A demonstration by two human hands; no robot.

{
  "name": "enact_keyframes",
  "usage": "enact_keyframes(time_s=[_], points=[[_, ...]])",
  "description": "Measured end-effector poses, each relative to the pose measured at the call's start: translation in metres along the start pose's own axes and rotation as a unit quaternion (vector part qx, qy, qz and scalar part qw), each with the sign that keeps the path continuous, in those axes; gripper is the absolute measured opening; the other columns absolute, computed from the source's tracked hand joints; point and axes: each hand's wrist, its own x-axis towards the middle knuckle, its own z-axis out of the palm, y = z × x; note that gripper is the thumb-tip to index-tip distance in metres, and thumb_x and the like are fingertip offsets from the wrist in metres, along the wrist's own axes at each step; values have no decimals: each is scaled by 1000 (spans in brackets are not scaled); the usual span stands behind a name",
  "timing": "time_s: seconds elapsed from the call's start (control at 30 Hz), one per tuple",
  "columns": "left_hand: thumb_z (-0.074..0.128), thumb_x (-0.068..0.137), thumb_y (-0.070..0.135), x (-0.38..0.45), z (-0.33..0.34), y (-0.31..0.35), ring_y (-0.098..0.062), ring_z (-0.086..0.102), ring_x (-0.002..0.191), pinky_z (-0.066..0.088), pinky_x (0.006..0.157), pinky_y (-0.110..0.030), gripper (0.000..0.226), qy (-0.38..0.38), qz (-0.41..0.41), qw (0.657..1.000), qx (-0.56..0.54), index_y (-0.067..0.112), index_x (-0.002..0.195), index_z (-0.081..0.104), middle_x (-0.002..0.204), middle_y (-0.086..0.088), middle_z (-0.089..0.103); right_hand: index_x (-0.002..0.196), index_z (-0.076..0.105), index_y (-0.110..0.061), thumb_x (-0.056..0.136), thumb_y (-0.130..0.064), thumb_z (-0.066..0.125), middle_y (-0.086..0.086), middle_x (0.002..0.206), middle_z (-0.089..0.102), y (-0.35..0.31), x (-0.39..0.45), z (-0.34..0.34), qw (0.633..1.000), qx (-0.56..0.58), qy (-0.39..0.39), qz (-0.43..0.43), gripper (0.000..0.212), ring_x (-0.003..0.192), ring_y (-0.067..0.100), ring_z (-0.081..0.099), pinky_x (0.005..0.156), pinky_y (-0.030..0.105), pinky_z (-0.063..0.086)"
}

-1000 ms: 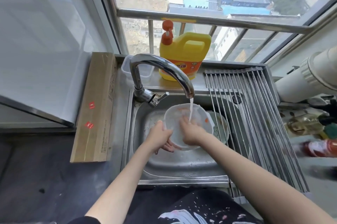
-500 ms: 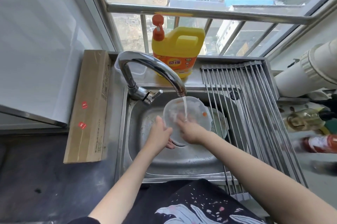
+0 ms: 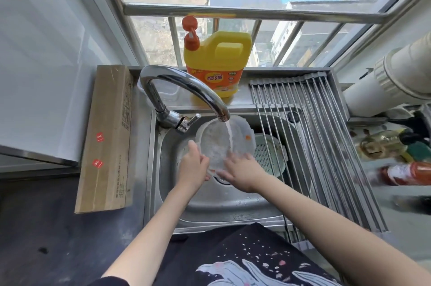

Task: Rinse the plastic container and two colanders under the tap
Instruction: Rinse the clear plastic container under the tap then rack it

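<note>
1. Head view: the plastic container (image 3: 221, 143) is tilted over the sink (image 3: 210, 204), under the tap (image 3: 184, 90), with water running into it; a pale green colander (image 3: 268, 155) lies just beside it on the right.
2. The left hand (image 3: 192, 170) grips the container's left rim, fingers curled behind it; forearm reaching forward.
3. The right hand (image 3: 242, 173) lies palm down, fingers spread and straight against the container's lower inside.

Beyond where I'm holding, a yellow plastic detergent jug with an orange pump cap (image 3: 217, 62) stands on the ledge. Left of my grip, a long flat brown cardboard box (image 3: 106, 139) lies along the counter. To the right, a steel roll-up rod drying rack (image 3: 312, 136); past it, blurred bottles (image 3: 396, 159) and a white plastic pipe (image 3: 394, 76).
</note>
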Motion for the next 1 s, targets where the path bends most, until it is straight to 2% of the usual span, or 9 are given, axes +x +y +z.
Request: enact_keyframes(time_s=[0.07,0.17,0.33,0.4,0.57,0.7,0.8,0.9,1.0], points=[[43,91,5,0,1,-2,-34,65,53,56,47,-44,18,4,7,1000,-5,12,87,27,73,-12,52,129,49,-17,94,-62,27,11,126,59,-6,-6,2,998,36,-50,-28,61,119,30,53,101,42,36],[44,92,6,0,1,-4,-34,65,54,55,46,-41,18,10,19,1000,-3,12,88,27,75,-17,55,138,40,-11,91,-40,52,9,132,56,7,-3,-1,992,-112,20,44,57,130,25,43,116,38,14],[44,92,6,1,11,-4,-28,63,48,52,42,-33,21,-4,38,999,6,15,85,26,68,-8,53,116,54,-7,85,7,48,11,116,63,-6,-7,-1,993,-112,-21,11,35,111,30,58,93,38,43],[44,91,5,3,11,-4,-30,64,49,54,43,-34,21,5,1,999,-53,14,85,27,72,-13,53,116,58,-5,81,7,51,12,113,65,-1,-7,-3,991,-131,33,-5,37,109,31,60,96,38,41],[65,86,21,19,3,-2,-28,67,59,59,52,-40,25,-48,-174,968,-177,11,86,41,96,-21,58,83,75,-8,46,-13,85,8,66,70,15,-13,9,955,-289,60,-4,39,69,32,69,70,37,56],[57,89,49,45,-3,-8,-35,61,84,54,38,-35,65,-100,-274,943,-159,5,134,37,115,-18,44,98,76,-10,56,-23,86,12,91,74,37,-21,-2,922,-365,109,-71,45,95,33,69,87,43,52],[47,97,40,56,10,-23,-41,62,96,58,50,-43,58,-116,-278,932,-203,3,140,35,130,-24,47,122,64,-6,82,-28,67,16,124,62,31,-25,-14,912,-397,100,-35,45,125,31,52,110,42,31],[43,99,32,58,30,-23,-42,58,108,59,53,-39,47,-91,-239,932,-258,7,139,37,137,-18,44,146,22,4,99,-18,42,24,149,30,19,-19,-18,954,-287,32,83,56,143,35,19,118,43,2],[41,100,28,54,45,-16,-45,58,107,58,57,-45,36,-55,-232,931,-277,10,132,40,134,-17,44,148,24,-9,86,-8,53,14,151,33,-2,-12,-6,994,-73,33,69,69,142,28,24,118,39,13]])
